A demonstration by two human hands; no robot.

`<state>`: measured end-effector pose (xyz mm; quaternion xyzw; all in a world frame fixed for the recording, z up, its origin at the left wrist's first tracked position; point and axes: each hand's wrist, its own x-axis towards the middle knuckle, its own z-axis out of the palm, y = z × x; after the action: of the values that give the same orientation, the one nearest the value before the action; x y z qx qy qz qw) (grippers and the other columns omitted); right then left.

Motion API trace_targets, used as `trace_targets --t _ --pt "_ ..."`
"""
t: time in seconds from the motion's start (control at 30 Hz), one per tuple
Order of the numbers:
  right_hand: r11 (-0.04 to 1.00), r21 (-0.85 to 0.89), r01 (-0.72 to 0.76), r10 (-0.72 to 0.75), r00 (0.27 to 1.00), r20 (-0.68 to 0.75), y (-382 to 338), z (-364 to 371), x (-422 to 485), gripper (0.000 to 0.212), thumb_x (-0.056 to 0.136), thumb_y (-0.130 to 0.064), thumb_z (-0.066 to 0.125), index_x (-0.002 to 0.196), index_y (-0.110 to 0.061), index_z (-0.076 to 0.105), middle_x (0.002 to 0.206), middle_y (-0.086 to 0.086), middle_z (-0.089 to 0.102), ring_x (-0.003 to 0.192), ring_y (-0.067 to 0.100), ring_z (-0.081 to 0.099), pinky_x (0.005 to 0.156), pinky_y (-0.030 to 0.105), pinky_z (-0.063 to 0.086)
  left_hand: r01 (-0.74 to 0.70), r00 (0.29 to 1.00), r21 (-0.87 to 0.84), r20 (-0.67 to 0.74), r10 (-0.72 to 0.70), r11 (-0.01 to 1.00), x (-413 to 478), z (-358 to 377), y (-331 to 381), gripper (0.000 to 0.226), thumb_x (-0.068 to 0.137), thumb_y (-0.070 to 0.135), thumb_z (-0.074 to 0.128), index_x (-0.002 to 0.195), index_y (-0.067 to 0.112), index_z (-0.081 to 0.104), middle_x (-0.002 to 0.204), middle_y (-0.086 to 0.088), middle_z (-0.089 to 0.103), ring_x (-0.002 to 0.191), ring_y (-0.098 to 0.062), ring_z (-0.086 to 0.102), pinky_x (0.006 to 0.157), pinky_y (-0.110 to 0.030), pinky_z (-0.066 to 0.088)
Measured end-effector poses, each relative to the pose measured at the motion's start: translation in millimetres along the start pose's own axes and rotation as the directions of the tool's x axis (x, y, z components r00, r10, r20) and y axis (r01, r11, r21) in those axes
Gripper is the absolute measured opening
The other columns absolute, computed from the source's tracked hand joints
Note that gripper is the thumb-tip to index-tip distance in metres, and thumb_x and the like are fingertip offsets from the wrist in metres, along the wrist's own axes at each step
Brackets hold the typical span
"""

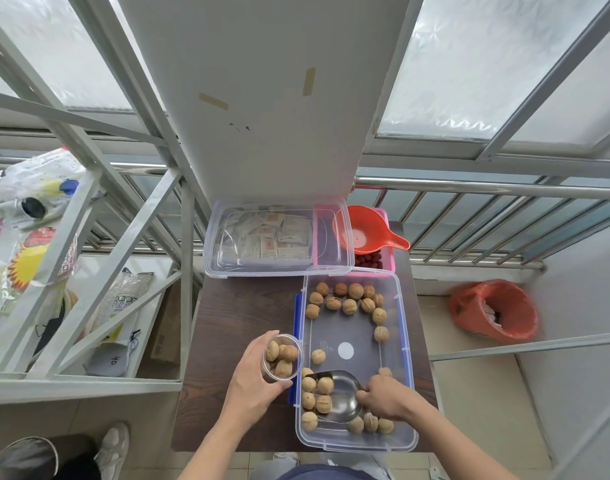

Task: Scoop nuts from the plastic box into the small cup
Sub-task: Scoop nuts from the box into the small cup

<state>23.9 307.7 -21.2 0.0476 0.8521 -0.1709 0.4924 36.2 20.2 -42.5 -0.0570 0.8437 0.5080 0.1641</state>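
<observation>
We see a clear plastic box of nuts on a dark table. Our left hand wraps around a small cup holding several nuts, just left of the box's rim. Our right hand, fingers curled tight on the handle, holds a metal scoop low inside the box among nuts. Behind sit a lidded container and a red funnel.

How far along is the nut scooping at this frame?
Done: the small cup in the left hand already holds several nuts. In hand: the right hand works the metal scoop among walnuts inside the plastic box. Left: lifting that load into the cup; many nuts remain in the box.
</observation>
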Motion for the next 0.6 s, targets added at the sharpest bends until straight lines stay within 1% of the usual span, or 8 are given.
trace_targets --t 0.1,0.17,0.23,0.33,0.37,0.43,0.53,0.6 --pt "0.999 0.038 -0.038 0.038 0.999 0.013 -1.3 -13.0 -6.5 0.033 0.095 -0.038 0.046 0.068 -0.022 0.057 0.067 0.001 0.061 0.059 0.014 0.053 0.059 0.03 0.046 0.01 1.0 -0.007 -0.004 -0.01 1.0 -1.2 0.4 0.8 0.095 0.073 0.012 0.096 0.152 0.037 0.049 0.145 0.029 0.051 0.13 0.024 0.042 0.099 0.009 0.031" --pt "0.995 0.099 -0.018 0.018 1.0 -0.004 3.8 -21.7 -8.1 0.034 0.092 -0.035 0.048 0.065 -0.02 0.062 0.07 0.009 0.071 0.058 0.016 0.056 0.061 0.031 0.046 0.007 1.0 -0.009 -0.007 -0.007 1.0 -2.0 0.6 0.6 0.095 0.073 0.012 0.096 0.151 0.038 0.049 0.145 0.029 0.05 0.13 0.024 0.042 0.099 0.009 0.032" --pt "0.988 0.156 -0.001 0.004 1.0 -0.021 12.8 -29.0 -10.5 0.034 0.087 -0.032 0.049 0.061 -0.017 0.065 0.068 0.007 0.07 0.057 0.015 0.057 0.062 0.03 0.046 -0.002 1.0 -0.005 -0.009 0.002 1.0 -2.4 0.3 0.6 0.096 0.072 0.012 0.096 0.151 0.039 0.049 0.146 0.028 0.051 0.131 0.023 0.043 0.102 0.006 0.033" --pt "0.973 0.229 0.0 0.012 0.999 -0.051 23.0 -39.8 -18.1 0.032 0.086 -0.031 0.052 0.062 -0.017 0.066 0.061 -0.001 0.066 0.053 0.012 0.056 0.059 0.027 0.046 -0.009 1.0 0.006 -0.014 0.009 1.0 -1.6 0.1 1.1 0.097 0.072 0.015 0.097 0.151 0.04 0.048 0.148 0.024 0.052 0.135 0.01 0.048 0.114 -0.012 0.036" --pt "0.971 0.241 0.006 0.01 0.998 -0.067 24.6 -43.7 -22.2 0.032 0.087 -0.03 0.053 0.062 -0.017 0.066 0.06 -0.002 0.066 0.051 0.011 0.055 0.057 0.026 0.046 -0.01 1.0 0.009 -0.016 0.01 1.0 -1.3 0.3 2.0 0.096 0.072 0.015 0.097 0.151 0.039 0.048 0.148 0.023 0.052 0.136 0.005 0.049 0.115 -0.015 0.036" --pt "0.969 0.247 0.02 0.004 0.995 -0.098 26.9 -51.4 -29.7 0.031 0.088 -0.03 0.053 0.064 -0.017 0.067 0.061 -0.001 0.065 0.052 0.011 0.054 0.057 0.025 0.045 -0.015 1.0 0.008 -0.016 0.015 1.0 -0.4 0.4 4.6 0.095 0.072 0.013 0.097 0.151 0.037 0.049 0.149 0.02 0.053 0.137 0.0 0.049 0.114 -0.014 0.035" --pt "0.973 0.229 0.034 -0.004 0.992 -0.13 24.1 -63.5 -43.0 0.031 0.088 -0.03 0.052 0.067 -0.015 0.068 0.061 -0.001 0.063 0.053 0.012 0.053 0.059 0.027 0.044 -0.033 0.999 0.018 -0.017 0.033 0.999 1.2 0.0 7.6 0.094 0.073 0.012 0.096 0.151 0.036 0.049 0.148 0.02 0.053 0.137 0.002 0.05 0.112 -0.01 0.034" --pt "0.981 0.187 0.046 -0.016 0.987 -0.158 16.7 -71.1 -51.8 0.035 0.088 -0.031 0.051 0.068 -0.009 0.068 0.062 0.0 0.064 0.055 0.012 0.054 0.06 0.029 0.044 -0.056 0.998 0.028 -0.02 0.056 0.998 3.1 -0.6 8.7 0.094 0.072 0.012 0.096 0.149 0.04 0.049 0.147 0.023 0.053 0.135 0.01 0.048 0.113 -0.011 0.035"
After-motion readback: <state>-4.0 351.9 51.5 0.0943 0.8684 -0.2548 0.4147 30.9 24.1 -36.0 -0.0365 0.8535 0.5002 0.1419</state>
